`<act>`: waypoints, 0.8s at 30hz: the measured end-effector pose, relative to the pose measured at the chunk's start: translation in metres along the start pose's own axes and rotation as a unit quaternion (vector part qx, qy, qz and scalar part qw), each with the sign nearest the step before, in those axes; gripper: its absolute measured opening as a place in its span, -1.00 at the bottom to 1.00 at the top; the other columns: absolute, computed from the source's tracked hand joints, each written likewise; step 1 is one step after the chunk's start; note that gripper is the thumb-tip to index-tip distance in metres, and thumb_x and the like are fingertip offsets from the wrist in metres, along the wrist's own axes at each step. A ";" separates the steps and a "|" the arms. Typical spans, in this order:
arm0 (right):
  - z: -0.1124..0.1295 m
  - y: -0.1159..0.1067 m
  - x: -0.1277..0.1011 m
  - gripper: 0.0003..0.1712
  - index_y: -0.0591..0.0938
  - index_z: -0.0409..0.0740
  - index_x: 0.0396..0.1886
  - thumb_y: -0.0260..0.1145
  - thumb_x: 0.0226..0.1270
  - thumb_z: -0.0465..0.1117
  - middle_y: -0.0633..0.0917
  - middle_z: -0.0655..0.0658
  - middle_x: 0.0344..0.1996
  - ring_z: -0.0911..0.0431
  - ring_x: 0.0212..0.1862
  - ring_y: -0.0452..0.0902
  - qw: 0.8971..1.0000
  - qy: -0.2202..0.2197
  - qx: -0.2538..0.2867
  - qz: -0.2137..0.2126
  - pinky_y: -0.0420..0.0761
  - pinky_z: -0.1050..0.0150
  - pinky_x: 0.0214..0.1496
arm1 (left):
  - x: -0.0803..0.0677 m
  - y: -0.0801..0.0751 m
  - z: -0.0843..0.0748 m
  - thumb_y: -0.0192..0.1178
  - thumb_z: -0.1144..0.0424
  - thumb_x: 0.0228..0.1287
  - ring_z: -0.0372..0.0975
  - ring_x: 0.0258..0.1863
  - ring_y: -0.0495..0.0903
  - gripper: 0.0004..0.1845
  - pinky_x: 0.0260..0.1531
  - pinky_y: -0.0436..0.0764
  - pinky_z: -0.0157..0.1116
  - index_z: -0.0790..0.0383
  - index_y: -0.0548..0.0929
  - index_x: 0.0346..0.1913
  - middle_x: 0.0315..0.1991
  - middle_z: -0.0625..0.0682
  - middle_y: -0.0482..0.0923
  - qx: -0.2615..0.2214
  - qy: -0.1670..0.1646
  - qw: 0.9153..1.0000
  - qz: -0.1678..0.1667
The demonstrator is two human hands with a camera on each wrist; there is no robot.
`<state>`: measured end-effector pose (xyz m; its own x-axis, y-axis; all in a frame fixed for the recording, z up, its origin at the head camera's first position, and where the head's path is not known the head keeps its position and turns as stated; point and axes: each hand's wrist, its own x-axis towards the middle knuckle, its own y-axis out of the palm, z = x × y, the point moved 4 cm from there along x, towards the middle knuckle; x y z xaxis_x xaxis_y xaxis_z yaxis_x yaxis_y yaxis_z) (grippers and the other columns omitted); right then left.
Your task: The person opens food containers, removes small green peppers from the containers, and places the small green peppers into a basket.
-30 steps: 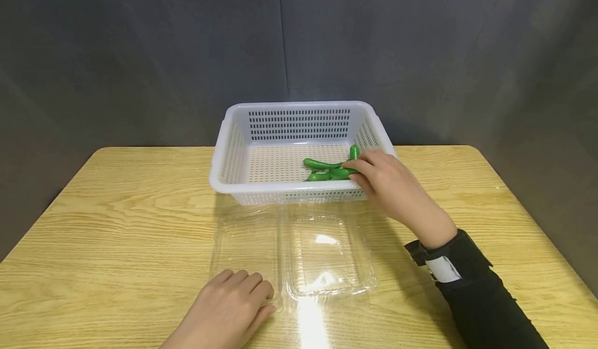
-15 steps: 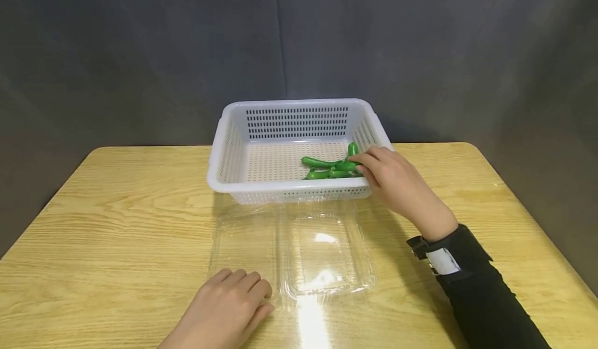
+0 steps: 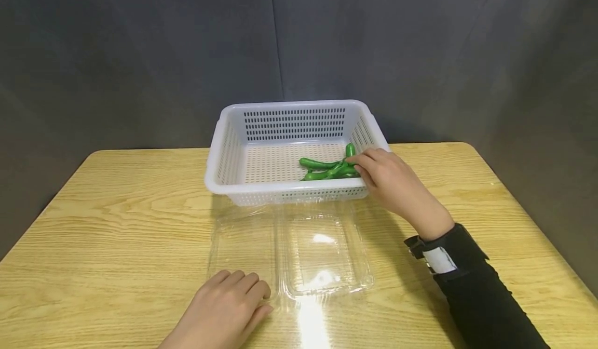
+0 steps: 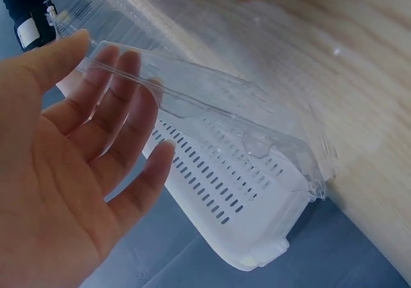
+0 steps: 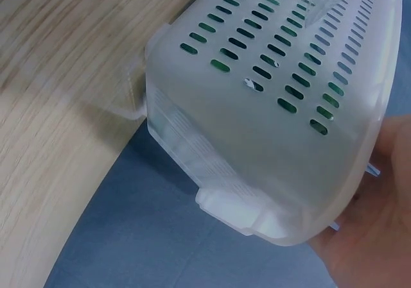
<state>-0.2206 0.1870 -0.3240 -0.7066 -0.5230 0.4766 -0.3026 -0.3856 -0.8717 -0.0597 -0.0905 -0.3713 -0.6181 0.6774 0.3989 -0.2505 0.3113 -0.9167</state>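
Several slim, glossy green peppers [image 3: 320, 163] lie in the right front part of a white perforated plastic basket [image 3: 288, 187]. My right hand [image 3: 390, 178] reaches over the basket's right front corner, thumb and index fingertips right at the peppers; whether it pinches one I cannot tell. In the right wrist view the basket wall [image 5: 257, 134] hides those fingertips. An opened clear plastic clamshell box [image 3: 322, 255] lies flat in front of the basket. My left hand [image 3: 228, 305] rests at its near left edge, fingers loosely bent against the clear plastic [image 4: 212, 111].
The wooden table [image 3: 117, 235] extends to both sides of the basket and box. A dark grey curtain [image 3: 163, 63] hangs behind its far edge. A black band with a white patch [image 3: 440, 260] wraps the right wrist.
My right hand has shifted slightly at the peppers, and one pepper by its fingertips now lies at a different angle. The left hand has stayed at the box edge.
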 end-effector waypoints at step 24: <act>0.009 -0.006 -0.001 -0.69 0.65 -0.24 0.08 0.22 0.45 -0.21 0.65 -0.21 0.06 -0.12 0.15 0.51 0.996 0.009 -0.020 -0.086 0.43 -0.05 0.24 | 0.006 -0.036 0.031 -0.41 0.07 0.63 -0.06 0.12 0.54 -0.48 0.07 0.44 -0.03 0.15 0.54 0.25 0.20 0.04 0.54 0.047 -0.033 0.994 -0.095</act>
<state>-0.2125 0.1832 -0.3185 -0.6537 -0.4374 0.6175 -0.4448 -0.4381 -0.7812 -0.0775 -0.1188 -0.3364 -0.5992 0.5663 0.5659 -0.4340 0.3643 -0.8240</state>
